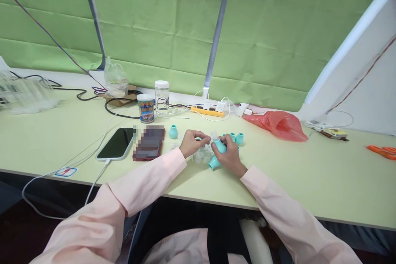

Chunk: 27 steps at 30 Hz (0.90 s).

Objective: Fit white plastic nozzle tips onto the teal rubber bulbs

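Observation:
My right hand [229,154] is wrapped round a turquoise bulb-shaped piece [220,145] with a translucent white part [214,135] at its top. Just left of that top is my left hand [192,143], its thumb and fingertips pinched together; whatever they hold is too small to make out. Below my right hand a second turquoise piece [214,163] lies on the table. Several small translucent caps [201,156] are spread under my left hand. More turquoise pieces [239,139] stand behind my right hand, and a single one [173,132] stands to the left.
Left on the table [309,173] are a white phone [115,144] on a cable and a dark red phone [149,143]. Behind stand a patterned cup [145,108], a clear jar [162,98] and a yellow power strip [207,111]. A red bag [278,125] and orange scissors [382,151] lie right.

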### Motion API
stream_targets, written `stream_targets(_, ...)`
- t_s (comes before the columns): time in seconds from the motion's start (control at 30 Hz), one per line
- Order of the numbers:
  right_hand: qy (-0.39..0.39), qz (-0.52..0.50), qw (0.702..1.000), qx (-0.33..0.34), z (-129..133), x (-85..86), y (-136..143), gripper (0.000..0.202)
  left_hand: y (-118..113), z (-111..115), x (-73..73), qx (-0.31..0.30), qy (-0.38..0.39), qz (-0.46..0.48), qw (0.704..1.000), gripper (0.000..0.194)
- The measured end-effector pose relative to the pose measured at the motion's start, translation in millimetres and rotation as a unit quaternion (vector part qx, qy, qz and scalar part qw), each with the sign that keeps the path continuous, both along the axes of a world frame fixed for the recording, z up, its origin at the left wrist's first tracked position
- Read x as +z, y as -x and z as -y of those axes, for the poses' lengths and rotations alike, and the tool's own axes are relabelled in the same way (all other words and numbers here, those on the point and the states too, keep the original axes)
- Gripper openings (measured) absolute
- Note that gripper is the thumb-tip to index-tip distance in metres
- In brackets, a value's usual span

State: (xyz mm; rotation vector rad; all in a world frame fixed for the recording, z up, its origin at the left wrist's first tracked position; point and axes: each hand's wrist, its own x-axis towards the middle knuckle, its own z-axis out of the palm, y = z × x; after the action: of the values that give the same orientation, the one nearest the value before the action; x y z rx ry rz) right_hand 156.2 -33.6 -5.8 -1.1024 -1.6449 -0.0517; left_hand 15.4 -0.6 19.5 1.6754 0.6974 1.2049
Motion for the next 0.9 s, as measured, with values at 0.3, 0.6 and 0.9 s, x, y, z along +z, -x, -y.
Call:
stream_targets(0.3,0.021,-0.003,1.0,-0.008,0.4,-1.0,1.2,0.019,-4.5,2.6,-11.5,0.107,-0.144,-0.013,0.984,0.017)
stream_targets(0.6,0.055,-0.016,0.998,0.04,-0.8,-0.6,-2.0,0.022,-1.5,5.8,-12.2,0.14,-0.389,-0.064,0.908,0.013)
stream_targets(0.9,0.09,-0.082,0.987,0.106,-1.7,2.1,-5.3,0.023,-1.7,6.4,-10.7,0.127,-0.282,-0.063,0.949,0.01)
